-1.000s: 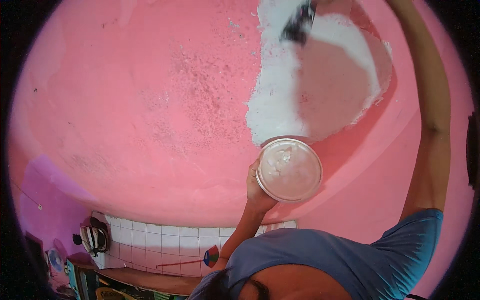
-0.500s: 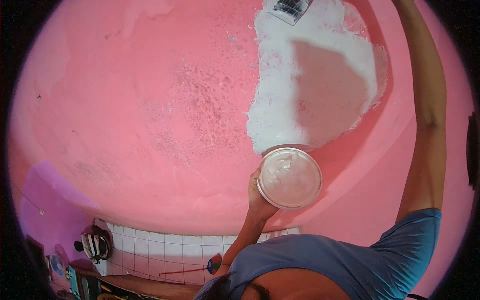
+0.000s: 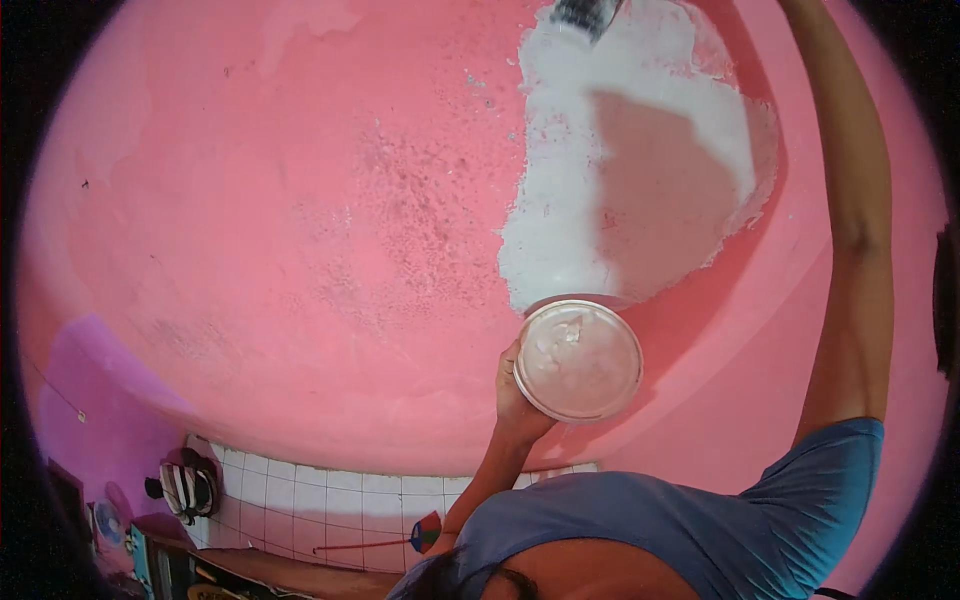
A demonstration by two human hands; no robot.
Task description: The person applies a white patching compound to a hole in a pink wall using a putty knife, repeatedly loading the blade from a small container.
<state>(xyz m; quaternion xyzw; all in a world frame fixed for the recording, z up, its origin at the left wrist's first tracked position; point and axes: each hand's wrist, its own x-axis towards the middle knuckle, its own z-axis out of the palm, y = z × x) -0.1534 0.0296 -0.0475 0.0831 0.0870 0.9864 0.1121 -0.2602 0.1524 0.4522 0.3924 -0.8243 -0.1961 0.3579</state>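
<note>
My left hand [image 3: 517,395] grips the side of a round, rimmed white lid-like dish [image 3: 580,362], which carries smears and a lump of whitish putty. The dish is held in front of the pink wall [image 3: 300,200], just below a large patch of white putty [image 3: 560,170]. My right arm [image 3: 860,220] stretches up along the right side, and its hand is out of the picture. At the top edge, a flat putty scraper [image 3: 588,14] with a dark, smeared blade is against the upper part of the patch. Its handle is cut off.
Dark speckles and pitting [image 3: 420,200] mark the wall left of the patch. Below lies a white tiled floor [image 3: 330,495] with a red-handled broom [image 3: 425,533]. A striped cloth bundle [image 3: 188,487] and a fan [image 3: 107,522] are at lower left.
The scraper has turned and shifted slightly upward in the picture, and its blade now looks blurred. The wall appears slightly lower and farther right. My left hand and the dish stay nearly in place.
</note>
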